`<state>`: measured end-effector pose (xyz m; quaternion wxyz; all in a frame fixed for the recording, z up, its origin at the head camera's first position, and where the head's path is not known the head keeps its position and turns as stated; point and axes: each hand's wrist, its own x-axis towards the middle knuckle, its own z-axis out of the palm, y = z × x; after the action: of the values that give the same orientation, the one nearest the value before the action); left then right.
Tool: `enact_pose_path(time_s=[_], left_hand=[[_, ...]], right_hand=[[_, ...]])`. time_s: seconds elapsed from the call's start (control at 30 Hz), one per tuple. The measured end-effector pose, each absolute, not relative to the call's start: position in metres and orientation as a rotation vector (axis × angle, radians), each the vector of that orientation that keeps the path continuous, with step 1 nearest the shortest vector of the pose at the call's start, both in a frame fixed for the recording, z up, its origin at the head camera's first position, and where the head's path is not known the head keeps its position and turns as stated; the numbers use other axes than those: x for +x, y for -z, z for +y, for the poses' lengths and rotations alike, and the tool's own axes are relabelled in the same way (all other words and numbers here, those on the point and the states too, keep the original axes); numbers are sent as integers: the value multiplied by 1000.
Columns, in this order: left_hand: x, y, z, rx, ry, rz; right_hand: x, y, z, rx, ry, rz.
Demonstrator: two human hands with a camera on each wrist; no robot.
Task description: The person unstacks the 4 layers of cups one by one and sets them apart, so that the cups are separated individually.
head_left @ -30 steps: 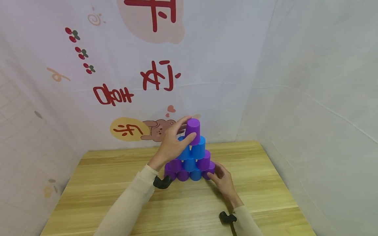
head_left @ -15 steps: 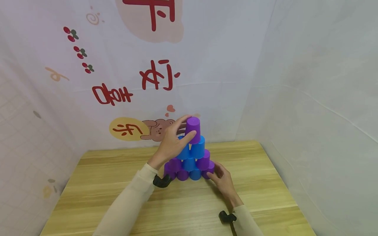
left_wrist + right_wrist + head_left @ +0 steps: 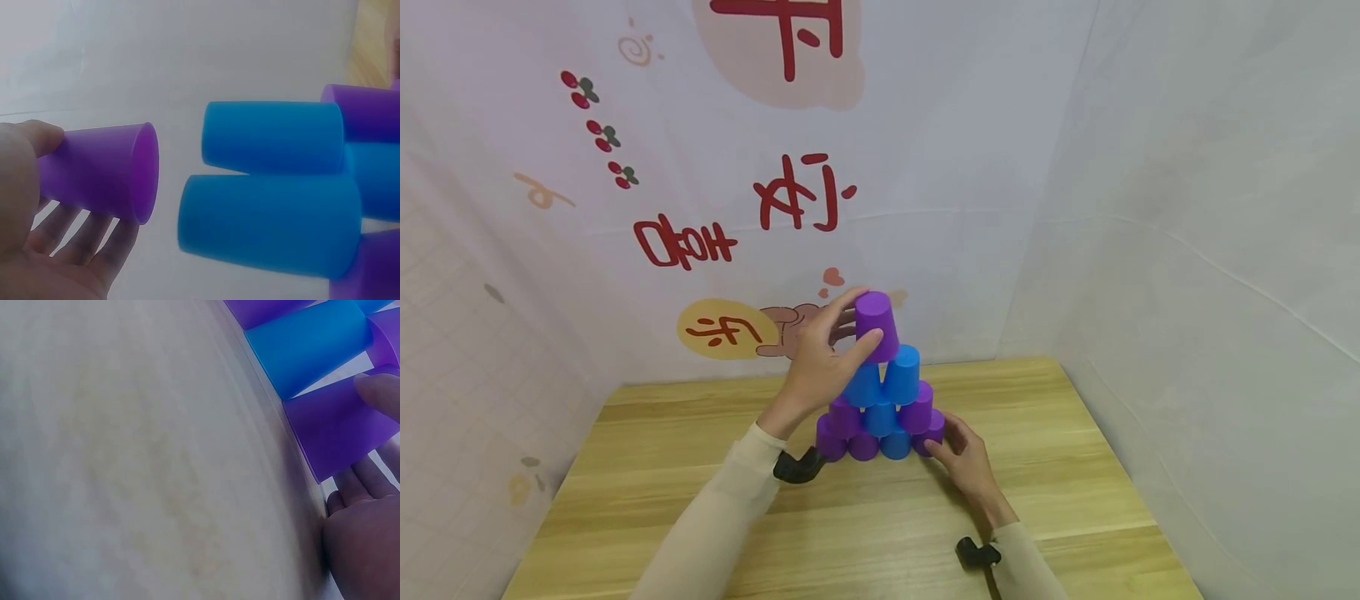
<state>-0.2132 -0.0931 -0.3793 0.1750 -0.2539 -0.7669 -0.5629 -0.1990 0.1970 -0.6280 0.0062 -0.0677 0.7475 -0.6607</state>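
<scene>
My left hand grips an upside-down purple cup, thumb on the near side and fingers behind it. That cup hangs slightly tilted over two blue cups, and the left wrist view shows a gap between its open rim and them. Beneath the blue pair are a row with a blue cup between purple ones, and a bottom row of several cups. At the bottom right end, my right hand holds a purple cup between thumb and fingers.
The stack stands on a wood-grain table near its back edge. A white printed cloth hangs close behind, and more white cloth rises at the sides. A black wrist mount on my left arm is close to the lower left cups.
My left hand has moved left and slightly up with the purple cup, which now leans a little. My right hand and the cups below stay in place.
</scene>
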Motion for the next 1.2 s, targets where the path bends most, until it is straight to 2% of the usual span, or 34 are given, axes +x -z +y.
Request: enact_pose_path(time_s=[0.7,1.2], left_hand=[[-188,394,-156,-530,1583,-2071],[-166,446,-199,-402,1638,-2108]], right_hand=[[-198,631,198,-223,2070,2342],[-198,629,198,-190,2065,2334]])
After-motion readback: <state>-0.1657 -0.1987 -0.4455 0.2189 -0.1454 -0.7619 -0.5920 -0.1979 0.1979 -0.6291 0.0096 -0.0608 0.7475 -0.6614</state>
